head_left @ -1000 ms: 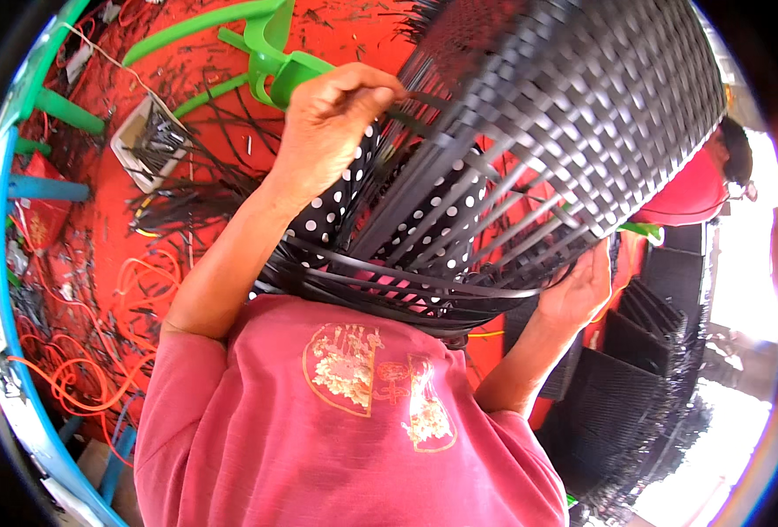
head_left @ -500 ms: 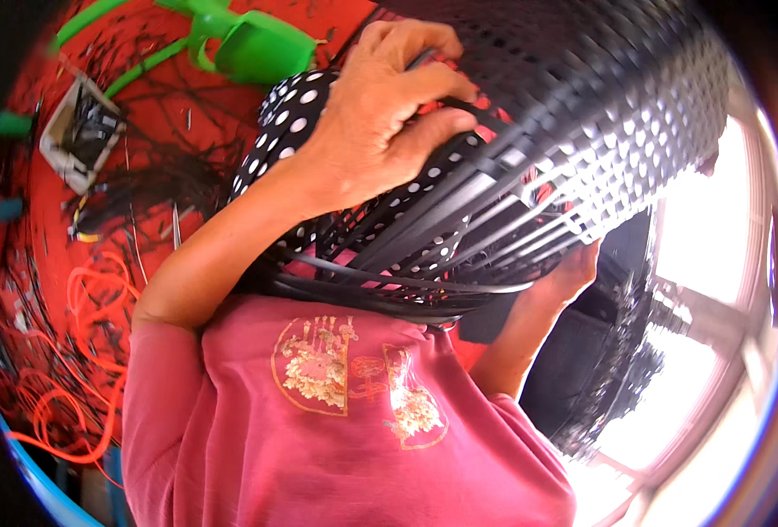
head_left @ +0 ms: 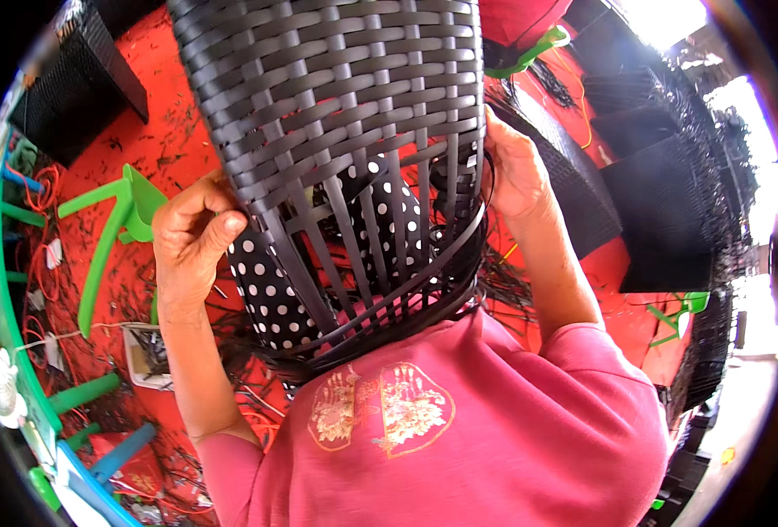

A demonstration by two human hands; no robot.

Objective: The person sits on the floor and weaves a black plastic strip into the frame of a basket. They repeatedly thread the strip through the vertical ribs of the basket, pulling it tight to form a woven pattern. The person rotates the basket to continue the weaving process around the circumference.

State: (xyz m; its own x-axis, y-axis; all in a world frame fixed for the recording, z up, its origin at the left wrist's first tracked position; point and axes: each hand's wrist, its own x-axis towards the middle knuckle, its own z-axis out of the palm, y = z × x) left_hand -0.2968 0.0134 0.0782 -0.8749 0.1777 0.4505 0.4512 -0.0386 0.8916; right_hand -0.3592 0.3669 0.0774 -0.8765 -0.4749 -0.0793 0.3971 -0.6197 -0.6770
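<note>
A black woven piece of flat plastic strips [head_left: 345,79] rises from my lap. Its upper part is tightly woven; toward me, bare lengthwise strips [head_left: 314,237] have gaps between them. My left hand [head_left: 194,241] is closed at its left edge, thumb on the near side and fingertips partly hidden. At the right edge, my right hand [head_left: 519,171] grips the side, its fingers partly hidden behind the weave. Loose black strips [head_left: 389,329] bunch across the end nearest my body. Polka-dot cloth [head_left: 270,285] covers my legs beneath.
Black woven box-like pieces [head_left: 652,202] stand at the right, another [head_left: 77,92] at the far left. A green plastic stool [head_left: 130,206] and a white tray of scraps [head_left: 147,356] are left. Strip cuttings and orange cord litter the red floor [head_left: 108,272].
The woven piece has swung from the upper right to straight ahead of me. My left hand has moved from its open strips to its left edge; my right hand now shows more.
</note>
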